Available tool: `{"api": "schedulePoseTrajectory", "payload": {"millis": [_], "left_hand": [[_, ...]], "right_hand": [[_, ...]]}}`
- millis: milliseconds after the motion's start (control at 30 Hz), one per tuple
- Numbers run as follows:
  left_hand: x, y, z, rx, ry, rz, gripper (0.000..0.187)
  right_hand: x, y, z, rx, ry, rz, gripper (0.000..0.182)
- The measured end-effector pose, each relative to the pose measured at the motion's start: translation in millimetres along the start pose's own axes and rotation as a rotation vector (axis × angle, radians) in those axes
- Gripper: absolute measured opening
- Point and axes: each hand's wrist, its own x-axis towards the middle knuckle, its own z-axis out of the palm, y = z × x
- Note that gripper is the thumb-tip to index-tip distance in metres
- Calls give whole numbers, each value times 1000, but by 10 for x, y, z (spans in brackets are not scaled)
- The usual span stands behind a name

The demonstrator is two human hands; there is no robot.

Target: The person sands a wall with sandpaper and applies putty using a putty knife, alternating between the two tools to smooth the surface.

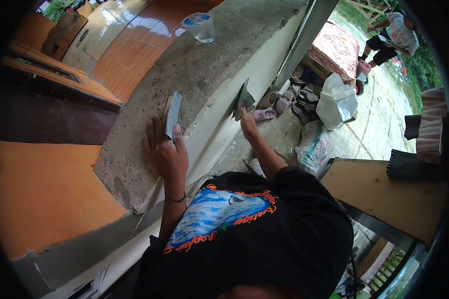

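My left hand (168, 152) rests over the rough concrete ledge (149, 134), its thumb and fingers closed on a flat scraper (173, 115). That tool has a blue-grey face and a tan edge and points away from me. On the outer side of the ledge, my right hand (247, 122) grips a putty knife (244, 94). Its dark, roughly triangular blade lies close to the pale wall face (219, 117); whether it touches is hard to tell. The fingers of my right hand partly cover the handle.
A clear plastic cup (200, 31) stands on the ledge's far end. Beyond the wall are several shoes (284, 102), a white sack (336, 102) and a patterned red-white cloth (336, 45). Another person (396, 37) stands at upper right. A wooden tabletop (384, 194) is at my right.
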Motion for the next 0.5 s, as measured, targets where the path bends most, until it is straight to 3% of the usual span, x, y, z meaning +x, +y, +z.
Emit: {"api": "schedulePoseTrajectory", "payload": {"millis": [67,200,233,267,400,467,500], "left_hand": [[-31,-32,18,-56,46,6,50],[-75,-110,-11,-141,55,41,50],[-82,-132,-7,-182,47,21,48],[-73,-148,-3,-223,43,0,45],[-56,-139,10,-387,-23,-164,46],[-38,-110,2,-359,18,-165,46],[-24,-104,34,-375,41,-195,46]], "right_hand": [[-398,193,199,-140,-53,74,58],[-1043,575,607,-100,-120,124,51],[-995,504,531,-121,-317,364,62],[-959,464,552,-121,-319,354,62],[-600,449,527,205,-85,125,68],[-199,272,379,308,-16,234,70],[8,185,311,399,-3,150,71]]}}
